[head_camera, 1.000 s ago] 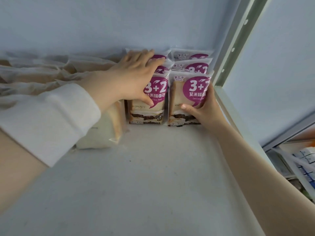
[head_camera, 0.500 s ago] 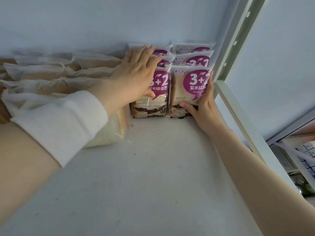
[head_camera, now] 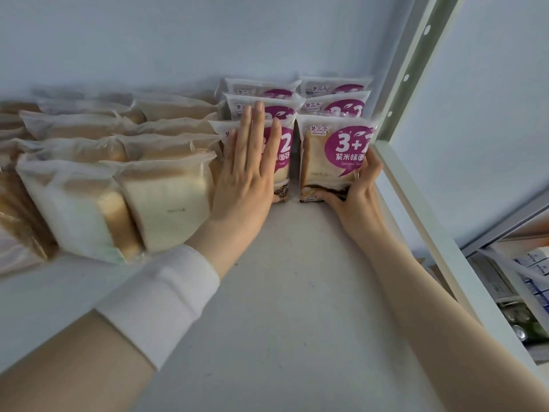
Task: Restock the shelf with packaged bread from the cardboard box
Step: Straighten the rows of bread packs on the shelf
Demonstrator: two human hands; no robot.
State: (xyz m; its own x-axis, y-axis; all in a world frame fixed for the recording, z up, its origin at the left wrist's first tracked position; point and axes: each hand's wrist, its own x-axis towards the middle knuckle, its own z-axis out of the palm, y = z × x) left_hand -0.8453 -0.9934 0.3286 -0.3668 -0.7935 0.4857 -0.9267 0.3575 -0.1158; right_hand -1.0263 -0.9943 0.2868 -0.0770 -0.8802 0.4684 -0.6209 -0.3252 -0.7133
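Observation:
Two rows of purple-labelled bread packs stand upright at the back right of the white shelf (head_camera: 297, 292). My left hand (head_camera: 246, 176) lies flat, fingers straight, against the face of the front left pack (head_camera: 283, 150). My right hand (head_camera: 361, 191) cups the lower right corner of the front right pack (head_camera: 329, 156), thumb under its bottom edge, fingers on its right side. Two more packs stand behind each front one, such as the rear right pack (head_camera: 335, 107). The cardboard box is out of view.
Several plain frosted bags of white toast (head_camera: 166, 197) fill the shelf's left side in rows, touching my left wrist. A white perforated upright (head_camera: 410, 69) and the shelf's side rail (head_camera: 421, 221) bound the right. Boxed goods (head_camera: 531, 272) sit on a lower shelf at right.
My left hand has flattened from a curled grip over the pack top to an open palm on its face. The view has pulled back, showing more toast bags at left. My right hand stays at the corner.

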